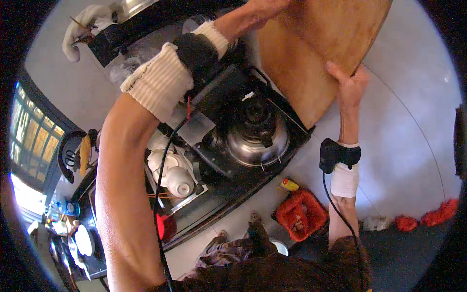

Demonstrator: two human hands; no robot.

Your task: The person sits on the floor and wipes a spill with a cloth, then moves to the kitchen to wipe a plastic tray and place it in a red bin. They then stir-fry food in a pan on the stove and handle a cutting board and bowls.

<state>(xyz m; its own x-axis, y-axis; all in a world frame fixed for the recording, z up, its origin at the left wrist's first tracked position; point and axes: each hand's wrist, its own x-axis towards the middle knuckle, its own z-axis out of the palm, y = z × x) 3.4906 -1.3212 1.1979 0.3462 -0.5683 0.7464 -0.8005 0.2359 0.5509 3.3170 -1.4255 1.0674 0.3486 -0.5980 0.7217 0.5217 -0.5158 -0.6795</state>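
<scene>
A large wooden board (303,62) slants across the upper right, over the back of the black counter. My right hand (348,80) grips its right edge, the thumb lying on the upper face. At the top, my left hand (271,7) is against or beside the board; its fingers are cut off by the picture's edge, so its hold cannot be made out. Below the board sits a shiny steel vessel (251,151) with a black top, a kettle or lidded pot, on a dark cooker (222,87). Both wrists wear black strapped devices with cables over pale cuffs.
White bowls (175,177) and wooden chopsticks (160,196) lie in a tray on the counter (219,204), left of the steel vessel. A red plastic basket (301,215) stands on the floor near my feet. White plates (84,241) lie at far left.
</scene>
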